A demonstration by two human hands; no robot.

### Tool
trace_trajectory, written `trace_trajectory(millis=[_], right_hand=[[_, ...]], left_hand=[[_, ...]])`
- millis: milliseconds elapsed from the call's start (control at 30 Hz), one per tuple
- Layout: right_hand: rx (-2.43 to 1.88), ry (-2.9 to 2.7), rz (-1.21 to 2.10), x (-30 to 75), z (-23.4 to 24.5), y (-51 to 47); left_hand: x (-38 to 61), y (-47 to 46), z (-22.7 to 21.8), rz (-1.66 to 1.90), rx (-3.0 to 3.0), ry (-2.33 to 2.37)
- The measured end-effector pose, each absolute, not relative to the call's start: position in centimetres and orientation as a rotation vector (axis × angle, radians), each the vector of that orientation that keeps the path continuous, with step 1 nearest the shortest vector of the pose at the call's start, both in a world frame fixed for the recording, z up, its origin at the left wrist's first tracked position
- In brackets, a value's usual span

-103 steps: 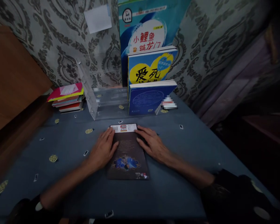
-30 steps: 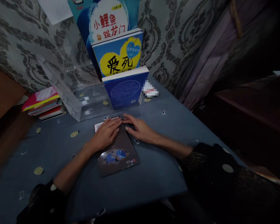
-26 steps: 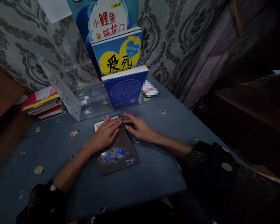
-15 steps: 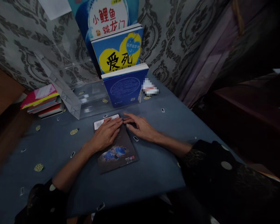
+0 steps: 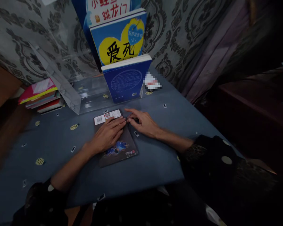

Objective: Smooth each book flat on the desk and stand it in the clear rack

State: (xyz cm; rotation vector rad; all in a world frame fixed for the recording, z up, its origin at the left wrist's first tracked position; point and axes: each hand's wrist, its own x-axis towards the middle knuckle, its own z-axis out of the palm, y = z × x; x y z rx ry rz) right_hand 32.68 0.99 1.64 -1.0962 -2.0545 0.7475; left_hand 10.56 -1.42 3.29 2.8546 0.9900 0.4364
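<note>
On the tabletop (image 5: 155, 163), before the clear rack (image 5: 72, 97), the dark book (image 5: 120, 147) lies flat under the left hand (image 5: 108, 133), whose outstretched fingers grip nothing. Even pressure there should steady it while the right hand (image 5: 143, 124), fingers half-curled, any grip unclear, is at its right edge.

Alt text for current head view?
Person's left hand lies palm-down on a dark book with a white barcode label; the right hand is by its right edge. Beyond, a clear rack holds standing books, a blue one frontmost, with a book stack to the left.
</note>
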Motion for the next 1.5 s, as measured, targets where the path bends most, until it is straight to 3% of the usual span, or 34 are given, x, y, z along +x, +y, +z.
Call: trace_trajectory(millis=[633, 900, 1167, 1500], right_hand=[[-1.12, -2.083, 0.714, 32.5, 1.7, 0.8], [-1.036, -2.143, 0.577, 32.7, 1.8, 0.5], [-0.842, -2.404, 0.402, 31.1, 2.3, 1.0], [-0.564, -2.767, 0.329, 23.2, 3.2, 3.1]], left_hand=[[11.4, -9.2, 4.9, 0.293, 2.848, 0.698], [9.7, -7.9, 4.6, 0.272, 2.808, 0.773], [2.5, -1.2, 3.1, 0.472, 2.617, 1.348], [0.4, 0.7, 1.0, 0.897, 2.269, 1.27]])
